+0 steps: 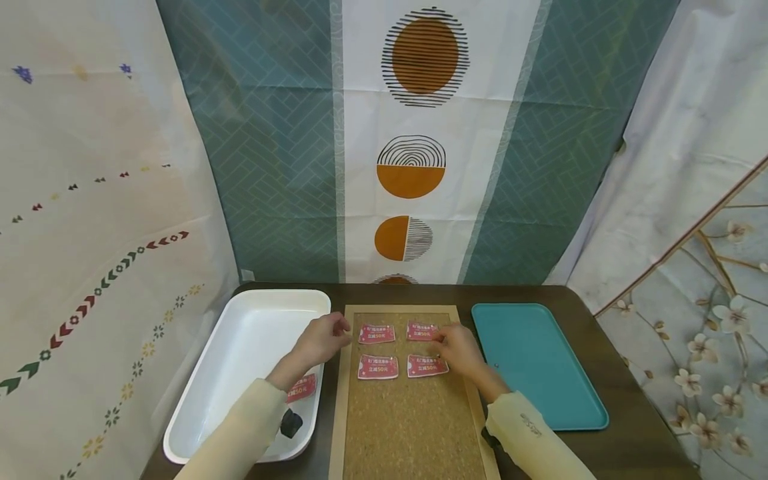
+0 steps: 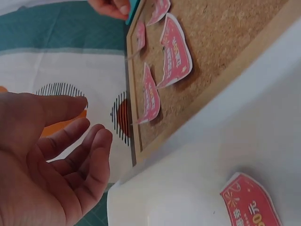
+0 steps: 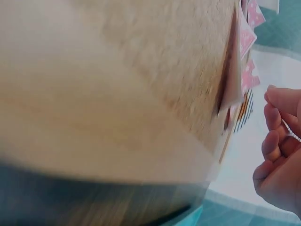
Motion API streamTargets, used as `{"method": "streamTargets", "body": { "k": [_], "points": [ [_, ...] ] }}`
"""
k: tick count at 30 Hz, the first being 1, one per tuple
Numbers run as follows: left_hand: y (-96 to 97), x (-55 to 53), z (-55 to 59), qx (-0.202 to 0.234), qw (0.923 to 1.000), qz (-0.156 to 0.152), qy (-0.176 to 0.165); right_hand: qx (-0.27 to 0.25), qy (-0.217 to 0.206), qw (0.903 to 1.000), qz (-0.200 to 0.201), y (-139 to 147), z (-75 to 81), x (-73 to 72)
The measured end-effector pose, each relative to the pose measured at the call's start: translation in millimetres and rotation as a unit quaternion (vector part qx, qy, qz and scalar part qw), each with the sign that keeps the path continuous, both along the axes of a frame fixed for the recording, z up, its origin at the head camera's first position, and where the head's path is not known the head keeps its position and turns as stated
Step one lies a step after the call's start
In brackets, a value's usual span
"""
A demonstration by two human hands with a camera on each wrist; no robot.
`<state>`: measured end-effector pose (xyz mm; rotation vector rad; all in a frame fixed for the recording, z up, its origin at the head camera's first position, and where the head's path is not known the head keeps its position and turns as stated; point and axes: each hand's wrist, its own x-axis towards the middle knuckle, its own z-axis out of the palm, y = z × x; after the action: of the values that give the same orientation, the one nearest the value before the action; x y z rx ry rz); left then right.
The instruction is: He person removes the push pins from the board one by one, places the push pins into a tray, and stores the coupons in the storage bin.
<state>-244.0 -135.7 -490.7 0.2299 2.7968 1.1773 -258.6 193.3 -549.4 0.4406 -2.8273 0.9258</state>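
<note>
On a wood-framed cork board (image 1: 414, 427), pink paper coupons stand in two rows: an upper left coupon (image 1: 377, 334), an upper right coupon (image 1: 422, 331), a lower left coupon (image 1: 378, 367) and a lower right coupon (image 1: 427, 366). In the left wrist view their edges curl off the cork. My left hand (image 1: 322, 339) hovers by the board's left edge, fingers loosely bent and holding nothing. My right hand (image 1: 459, 348) is at the upper right coupon's right end; in the right wrist view its loosely curled fingers (image 3: 272, 113) show nothing between them.
A white tray (image 1: 207, 373) on the left holds another pink coupon (image 1: 302, 388) and a small black object (image 1: 291, 423). To the right lies a teal tray (image 1: 540, 360). Both trays and the board rest on a dark table (image 1: 636, 427), with hanging cloths (image 1: 276, 167) behind.
</note>
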Motion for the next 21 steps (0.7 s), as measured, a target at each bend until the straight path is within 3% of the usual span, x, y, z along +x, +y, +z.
{"method": "streamTargets", "body": {
  "k": [4,11,16,21],
  "points": [
    [10.8,1.2,-1.4,-0.013,0.9997,-0.011,-0.016,0.005,-0.020,0.9998,0.004,-16.3,-0.6,-0.2],
    [23.5,4.9,-5.4,-0.051,0.9975,-0.041,-0.027,0.035,0.007,0.9977,0.057,-41.2,-2.7,3.7],
    [30.2,4.5,-11.9,-0.066,0.9956,-0.061,-0.029,0.063,-0.013,0.9968,0.047,-50.0,-6.4,7.4],
    [33.6,1.3,-18.1,-0.075,0.9936,-0.072,-0.043,0.047,-0.036,0.9963,0.062,-58.1,-6.2,6.4]
  ]
}}
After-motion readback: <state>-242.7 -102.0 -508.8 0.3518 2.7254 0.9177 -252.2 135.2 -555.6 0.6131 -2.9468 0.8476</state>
